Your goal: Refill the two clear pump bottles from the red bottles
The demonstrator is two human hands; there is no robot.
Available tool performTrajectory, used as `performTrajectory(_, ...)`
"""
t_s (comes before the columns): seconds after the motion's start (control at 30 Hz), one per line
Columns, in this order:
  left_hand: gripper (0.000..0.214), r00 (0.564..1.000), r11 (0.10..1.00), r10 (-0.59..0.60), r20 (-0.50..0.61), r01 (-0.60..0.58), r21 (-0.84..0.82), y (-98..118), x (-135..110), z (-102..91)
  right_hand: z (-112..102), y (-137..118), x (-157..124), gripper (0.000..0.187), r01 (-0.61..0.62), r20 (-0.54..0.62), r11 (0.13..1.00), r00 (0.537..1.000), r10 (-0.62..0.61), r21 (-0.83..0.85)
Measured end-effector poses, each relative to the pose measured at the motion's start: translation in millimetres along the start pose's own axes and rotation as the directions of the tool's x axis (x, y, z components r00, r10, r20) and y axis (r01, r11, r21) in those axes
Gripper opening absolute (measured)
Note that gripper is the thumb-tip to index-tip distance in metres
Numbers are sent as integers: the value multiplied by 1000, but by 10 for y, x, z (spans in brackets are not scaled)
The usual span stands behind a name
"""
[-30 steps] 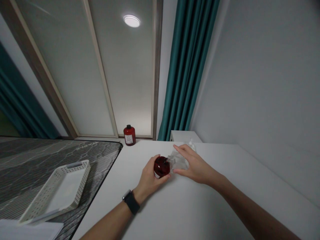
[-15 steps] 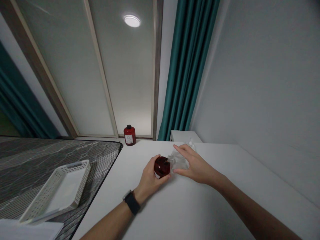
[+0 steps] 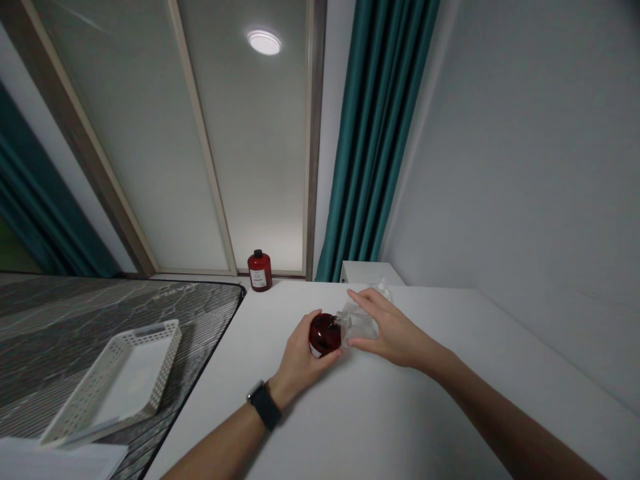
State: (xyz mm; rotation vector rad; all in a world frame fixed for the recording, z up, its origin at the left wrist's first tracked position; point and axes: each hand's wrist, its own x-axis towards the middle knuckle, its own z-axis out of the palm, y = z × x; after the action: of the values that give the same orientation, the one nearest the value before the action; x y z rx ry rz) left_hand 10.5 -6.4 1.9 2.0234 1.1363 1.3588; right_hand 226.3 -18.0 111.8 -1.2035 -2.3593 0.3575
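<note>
My left hand (image 3: 299,352) is wrapped round a dark red bottle (image 3: 325,334), whose uncapped-looking top faces up and to the right. In my right hand (image 3: 387,328) is a clear bottle (image 3: 361,325), tipped on its side with its neck at the mouth of the red one. Thumb and fingers grip the clear bottle from both sides. Whether liquid passes between the two is too small to tell. Part of the red bottle's label shows low on its side.
A second red bottle (image 3: 259,271) with a black cap stands upright at the white table's (image 3: 360,413) far left corner. Behind my right hand is a clear object (image 3: 384,289), partly hidden. A white perforated basket (image 3: 167,360) and white paper (image 3: 65,460) lie on the dark surface at left.
Both hands and the two bottles stay almost still. The red bottle and my left hand have shifted very slightly to the right.
</note>
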Motion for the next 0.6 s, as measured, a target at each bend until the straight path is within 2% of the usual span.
performTrajectory(0.6, 70, 1000, 1000, -18, 18, 19, -17, 12, -6, 1, -26, -16, -9, 84, -13, 16, 1000, 1000, 13, -4)
